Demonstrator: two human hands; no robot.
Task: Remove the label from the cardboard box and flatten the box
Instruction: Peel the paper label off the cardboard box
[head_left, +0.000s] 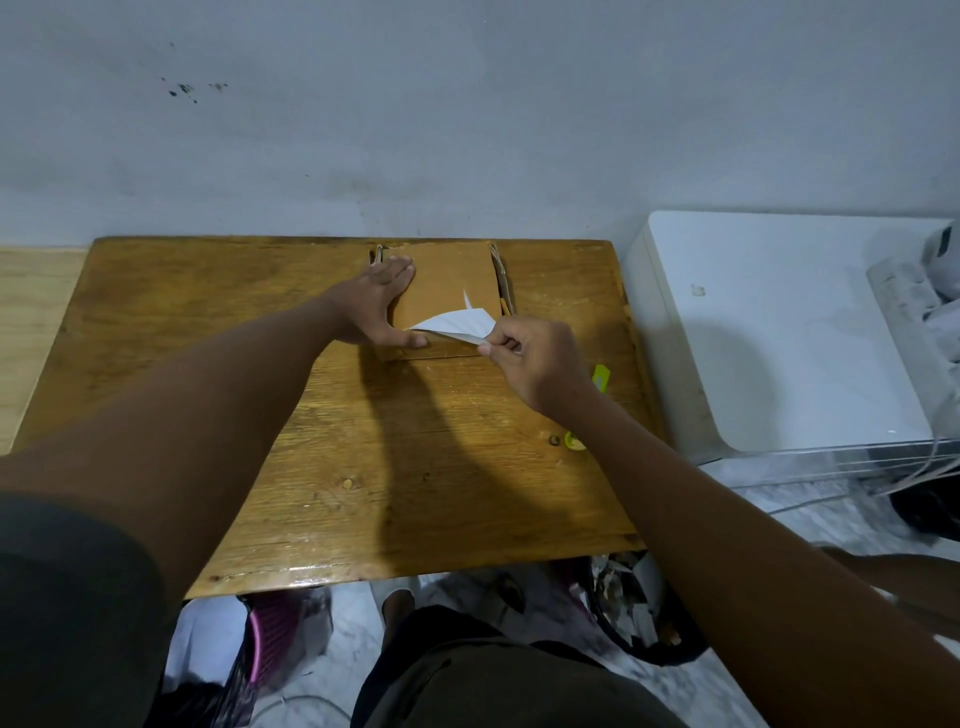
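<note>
Left hand (382, 306) fingers spread flat on cardboard box (447, 291); right hand (530, 358) fingers pinched on white label (454, 325), lifted between both hands above bench (208, 322).

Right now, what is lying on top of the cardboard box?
The left hand presses flat on the cardboard box; the right hand peels the white label off it. What the label covered is hidden.

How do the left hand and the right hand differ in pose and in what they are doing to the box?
The left hand lies flat and spread on the cardboard box, pressing it down; the right hand is curled, pinching the white label. The left hand touches only cardboard; the right hand holds the label's lifted corner, partly peeled up. Both work at the box on the wooden table.
</note>
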